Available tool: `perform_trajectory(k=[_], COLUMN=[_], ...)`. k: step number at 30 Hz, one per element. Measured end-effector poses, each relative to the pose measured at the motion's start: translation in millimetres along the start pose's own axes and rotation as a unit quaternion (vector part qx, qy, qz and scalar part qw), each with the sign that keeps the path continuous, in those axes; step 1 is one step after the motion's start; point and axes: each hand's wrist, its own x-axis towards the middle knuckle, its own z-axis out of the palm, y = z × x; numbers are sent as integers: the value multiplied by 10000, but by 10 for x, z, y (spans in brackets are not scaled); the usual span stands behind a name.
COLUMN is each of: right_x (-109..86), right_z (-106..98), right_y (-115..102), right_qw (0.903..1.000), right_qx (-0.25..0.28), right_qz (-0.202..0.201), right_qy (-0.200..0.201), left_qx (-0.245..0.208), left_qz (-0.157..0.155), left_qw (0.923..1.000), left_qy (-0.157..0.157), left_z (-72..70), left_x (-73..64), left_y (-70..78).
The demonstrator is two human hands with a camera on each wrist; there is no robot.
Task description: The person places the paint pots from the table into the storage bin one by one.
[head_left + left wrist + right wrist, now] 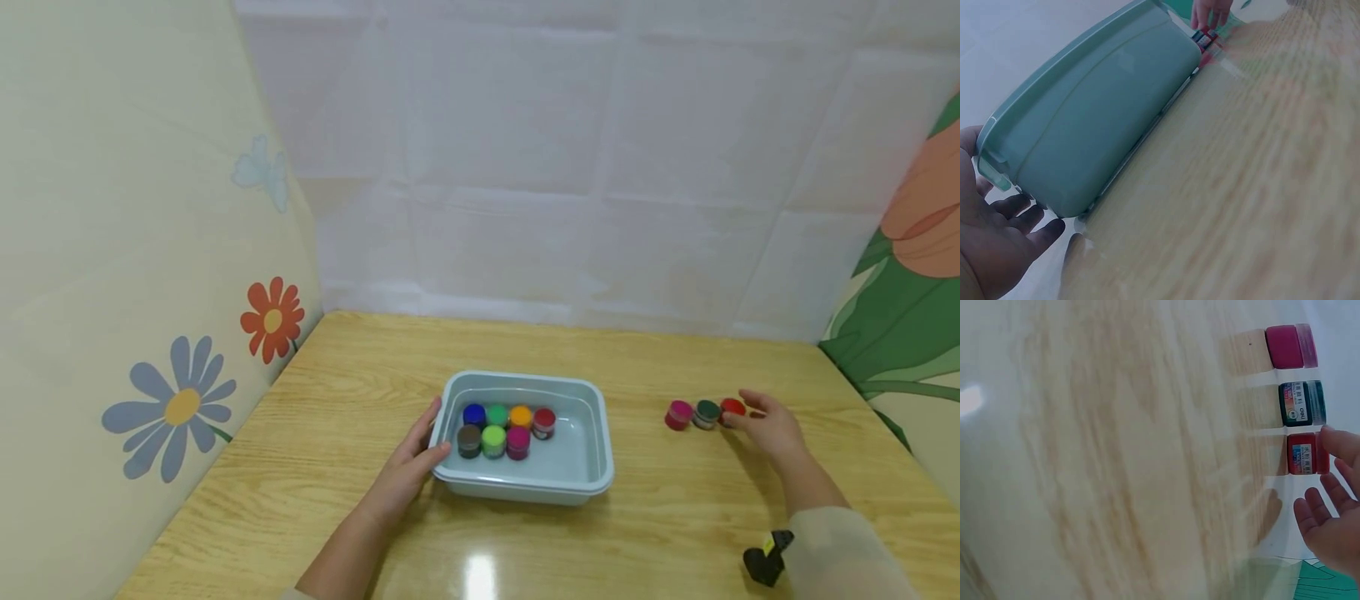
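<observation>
A pale blue-green plastic tub [525, 492] sits on the table with several small paint jars inside, grouped toward its left. My left hand [408, 467] holds the tub's left end, thumb over the rim and the other fingers along the outside, as the left wrist view [1007, 244] shows. To the right, three paint jars stand in a row: magenta [678, 415], dark green [706, 414] and red [732, 409]. My right hand [772, 429] is at the red jar, thumb against its lid in the right wrist view [1335, 519]. The other fingers are spread and loosely bent beside it.
A small black object [767, 560] with a yellow mark is by my right sleeve [847, 550]. White cloth [510, 167] hangs behind the wooden table [315, 500]. Flower-printed panels flank it at left [112, 292] and right [922, 333].
</observation>
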Motion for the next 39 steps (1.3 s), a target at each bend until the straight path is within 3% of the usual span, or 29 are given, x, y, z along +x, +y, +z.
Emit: perform_trajectory(k=[17, 27, 39], right_x=[30, -5, -57], right_z=[14, 10, -61], right_y=[39, 42, -56], right_qw=[9996, 9999, 9983], right_qx=[-257, -107, -131], right_qz=[-88, 35, -360], right_qy=[-36, 32, 440], left_qx=[0, -57, -94], left_qz=[204, 123, 107], left_qw=[9997, 9999, 9999], left_qy=[-122, -88, -81], left_z=[-2, -3, -1], left_x=[-16, -10, -6], left_y=[-2, -4, -5])
